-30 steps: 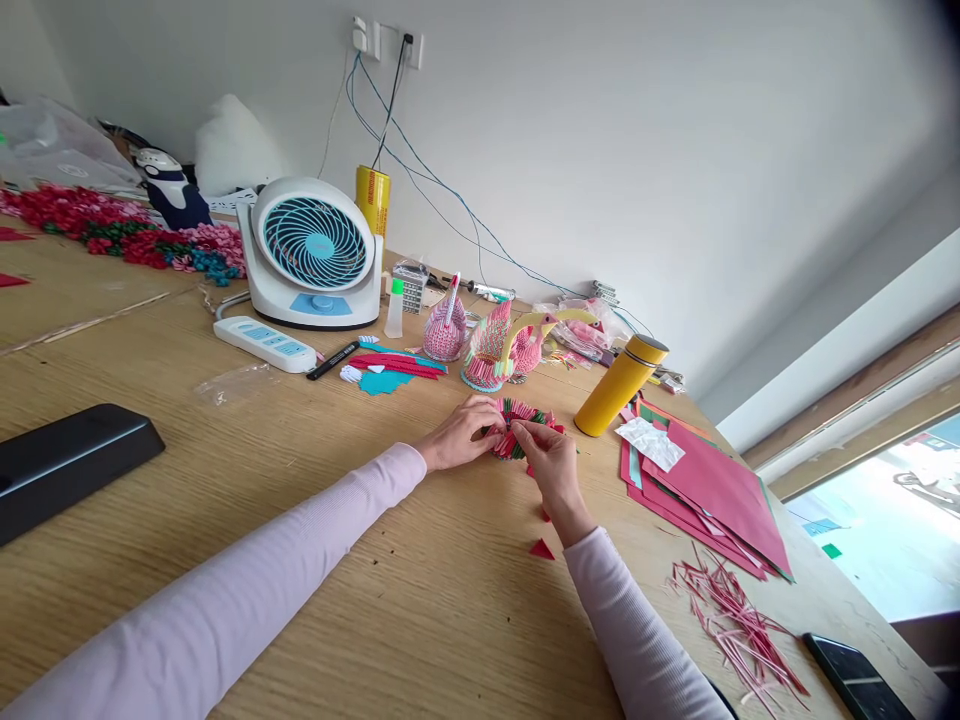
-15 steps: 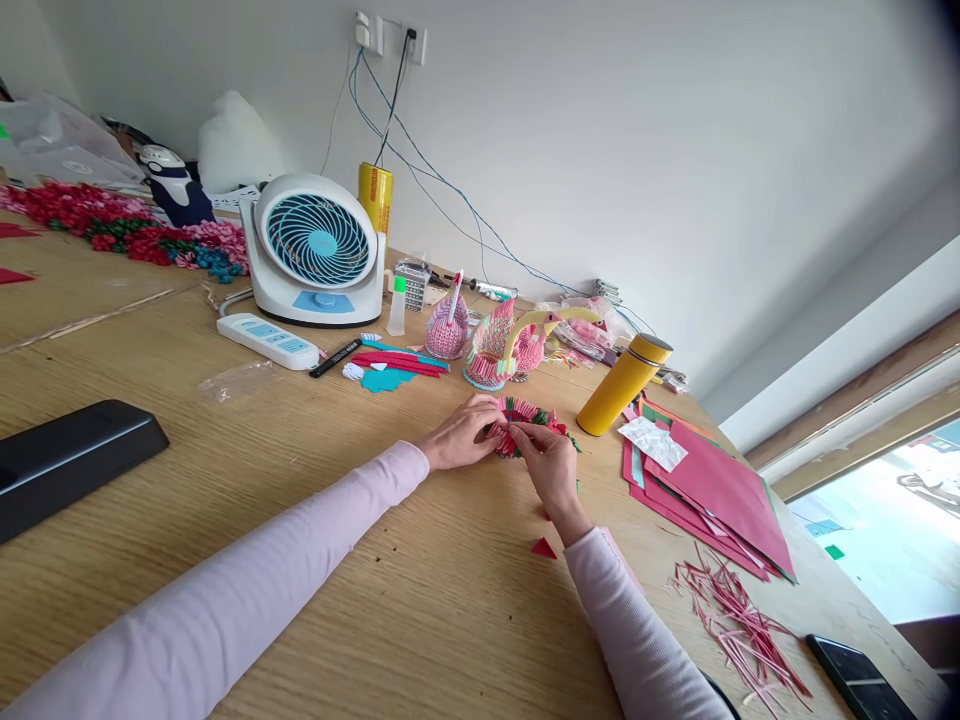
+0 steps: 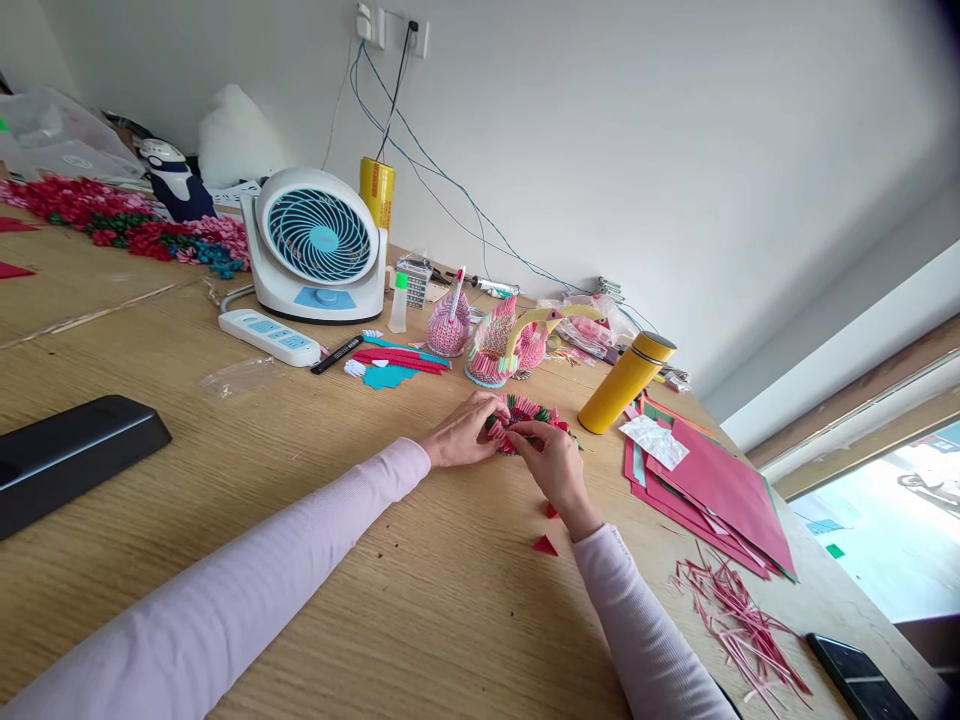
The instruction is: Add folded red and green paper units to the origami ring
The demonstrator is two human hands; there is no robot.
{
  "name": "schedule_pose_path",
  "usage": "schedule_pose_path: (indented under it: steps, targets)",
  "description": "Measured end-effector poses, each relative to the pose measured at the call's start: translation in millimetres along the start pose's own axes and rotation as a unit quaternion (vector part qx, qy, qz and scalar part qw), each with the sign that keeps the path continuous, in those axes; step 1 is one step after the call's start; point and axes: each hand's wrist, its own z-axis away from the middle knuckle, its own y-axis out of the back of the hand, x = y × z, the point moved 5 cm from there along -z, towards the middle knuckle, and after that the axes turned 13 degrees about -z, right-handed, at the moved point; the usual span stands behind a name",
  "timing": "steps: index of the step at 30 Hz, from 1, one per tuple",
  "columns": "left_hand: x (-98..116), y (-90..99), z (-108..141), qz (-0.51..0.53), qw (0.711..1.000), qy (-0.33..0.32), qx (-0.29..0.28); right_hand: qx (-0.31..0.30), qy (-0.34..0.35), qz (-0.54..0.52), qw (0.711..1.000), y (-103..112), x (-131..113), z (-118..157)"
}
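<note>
While both forearms reach over the near part of the wooden table (image 3: 420,610), a wide run of wood grain lies between them, leaving the elbows room. A dark phone (image 3: 862,672) and a tangle of pink paper strips (image 3: 739,630) lie at lower right, outside the right sleeve (image 3: 652,625). Red paper triangles (image 3: 546,546) rest just left of the right wrist. Ahead, between the two hands, sits a folded-paper ring (image 3: 521,408) in pink, red and green. The left hand (image 3: 466,430) has its fingers curled closed on the ring's left edge; the right hand (image 3: 555,462) pinches its near folds, thumb and forefinger together — which piece is between the tips is too small to tell. To the right, the uneven edges of stacked paper sheets (image 3: 731,490) and a yellow flask (image 3: 626,383) narrow the space. Past the ring's far edge stand paper swans (image 3: 491,345), apart from the fingers — then, farther left, a fan (image 3: 322,240).
</note>
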Motion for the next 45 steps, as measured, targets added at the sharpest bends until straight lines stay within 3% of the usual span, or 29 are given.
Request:
schedule_pose_path:
  steps: [5,13,18,22,25,29,31,35,41,45]
  targets:
    - [0.8,0.4,-0.1,-0.002,1.000,-0.003,0.003,-0.022,0.049,0.035,0.998,-2.6,-3.6,-1.9]
    - [2.8,0.6,-1.1,-0.004,1.000,-0.004,0.004,-0.047,0.057,0.096,0.993,-2.9,-11.8,-0.5]
    - [1.0,-0.4,-0.5,-0.002,1.000,-0.004,0.015,-0.047,0.042,0.075,0.995,-4.3,-9.7,-3.4]
    - [0.4,-0.8,0.4,-0.009,1.000,-0.009,0.008,-0.047,0.056,-0.007,0.997,17.1,-7.9,-12.8]
    - [1.0,-0.3,1.2,-0.009,1.000,-0.022,0.008,-0.037,0.047,0.042,0.997,47.6,-8.5,-16.6]
    - [2.2,2.5,2.4,-0.018,0.999,-0.029,0.025,-0.213,0.024,0.198,0.956,60.5,-7.8,-6.3]
    - [3.3,4.9,2.6,-0.028,0.999,-0.028,0.038,-0.270,-0.008,0.251,0.930,60.2,-3.0,1.0]
    - [6.5,9.4,2.0,-0.039,0.997,-0.027,0.056,-0.233,-0.062,0.328,0.913,55.2,11.4,3.7]
    - [9.8,17.9,-1.3,-0.024,0.994,-0.022,0.103,-0.211,-0.040,0.338,0.916,41.8,28.0,-2.2]
    - [16.2,26.0,-7.0,0.006,0.991,0.019,0.132,-0.167,0.022,0.248,0.954,55.0,12.9,-9.1]
